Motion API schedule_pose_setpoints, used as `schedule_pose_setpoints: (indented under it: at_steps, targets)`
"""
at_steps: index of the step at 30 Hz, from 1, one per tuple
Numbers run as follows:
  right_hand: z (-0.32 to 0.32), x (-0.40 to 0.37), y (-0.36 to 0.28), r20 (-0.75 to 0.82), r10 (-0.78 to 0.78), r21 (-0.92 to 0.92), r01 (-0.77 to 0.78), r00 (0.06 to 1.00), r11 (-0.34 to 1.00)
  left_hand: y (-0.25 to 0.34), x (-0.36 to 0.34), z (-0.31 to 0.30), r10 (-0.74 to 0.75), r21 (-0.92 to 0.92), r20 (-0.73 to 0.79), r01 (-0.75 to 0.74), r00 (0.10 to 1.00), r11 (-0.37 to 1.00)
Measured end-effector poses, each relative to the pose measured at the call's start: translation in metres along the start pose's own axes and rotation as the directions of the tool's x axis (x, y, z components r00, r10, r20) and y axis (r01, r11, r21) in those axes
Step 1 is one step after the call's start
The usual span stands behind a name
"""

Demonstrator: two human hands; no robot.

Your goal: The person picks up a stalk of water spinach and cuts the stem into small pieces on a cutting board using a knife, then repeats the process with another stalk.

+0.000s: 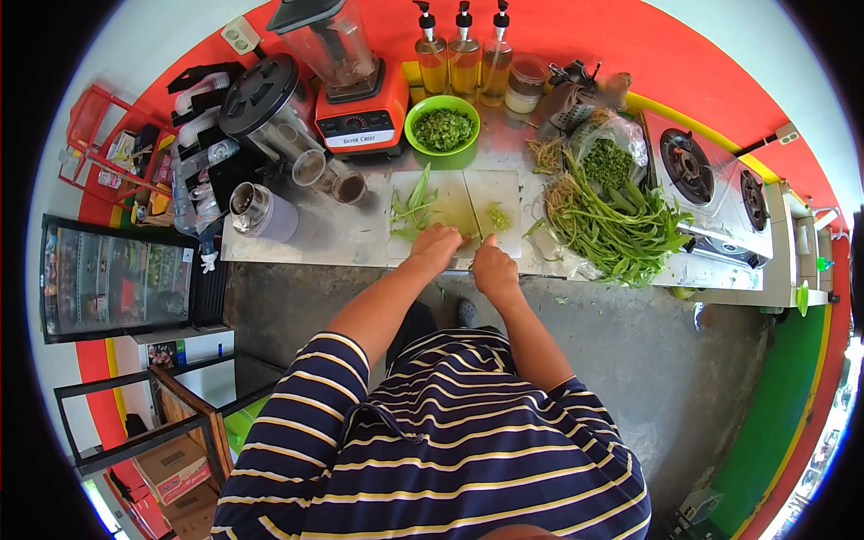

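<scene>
On the white cutting board [454, 182], my left hand [438, 247] is closed over the base of some leafy green stems [416, 202], whose leaves reach toward the far left of the board. My right hand [495, 270] grips a knife at the board's near edge. The knife's thin blade [472, 209] points away from me across the board, just right of my left fingers. A small heap of chopped pale-green pieces [499, 215] lies right of the blade. The knife handle is hidden inside my right hand.
Beyond the board stands a green bowl [415, 144] of chopped greens. A large pile of leafy stalks [616, 225] lies to the right, beside a gas stove [715, 193]. A red blender [360, 117], pump bottles [463, 63] and a steel pitcher [261, 211] stand farther back and left.
</scene>
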State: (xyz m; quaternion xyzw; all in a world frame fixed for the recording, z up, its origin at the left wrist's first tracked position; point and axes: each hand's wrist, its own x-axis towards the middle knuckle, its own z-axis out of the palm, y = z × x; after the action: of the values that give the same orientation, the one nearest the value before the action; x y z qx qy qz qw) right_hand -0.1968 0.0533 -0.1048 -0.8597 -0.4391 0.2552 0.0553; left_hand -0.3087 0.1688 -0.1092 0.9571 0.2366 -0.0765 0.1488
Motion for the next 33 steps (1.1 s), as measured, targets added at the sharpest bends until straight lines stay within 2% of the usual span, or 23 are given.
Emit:
schedule_pose_setpoints:
  at_steps: [7,13,15,22,25,26,31,33]
  targets:
    - [0.003,0.001,-0.008,0.027,0.050,0.008,-0.050,0.998,0.999,-0.007,0.004,0.006,0.006,-0.012,-0.040,-0.007,0.999,1.000]
    - [-0.003,-0.002,-0.010,-0.009,-0.009,-0.035,0.009,1.000,0.999,0.002,0.005,0.001,0.014,0.020,-0.040,-0.013,0.999,1.000]
    - [0.002,-0.002,-0.008,-0.001,0.017,0.047,-0.017,1.000,0.999,0.003,0.005,0.005,0.026,0.032,-0.052,-0.024,0.998,0.999]
    - [-0.002,-0.003,-0.011,-0.033,-0.025,-0.012,0.025,0.999,1.000,0.002,0.005,-0.001,0.036,0.040,-0.060,-0.034,0.998,0.999]
    - [-0.002,-0.003,-0.010,0.025,0.029,0.029,-0.030,0.999,0.999,0.006,0.001,0.001,0.022,0.013,-0.103,-0.021,0.994,1.000]
    - [-0.004,0.001,-0.010,0.033,0.020,0.020,-0.021,0.999,1.000,0.007,0.000,0.001,0.002,-0.011,-0.139,-0.004,0.990,1.000]
    - [-0.015,-0.010,-0.015,0.045,-0.012,-0.023,0.013,0.999,1.000,0.003,-0.001,0.007,-0.002,-0.039,-0.139,-0.003,0.990,0.999]
    - [-0.006,-0.008,-0.015,0.060,0.050,0.038,-0.052,0.997,0.998,0.001,-0.003,0.008,0.008,-0.044,-0.156,-0.015,0.988,0.999]
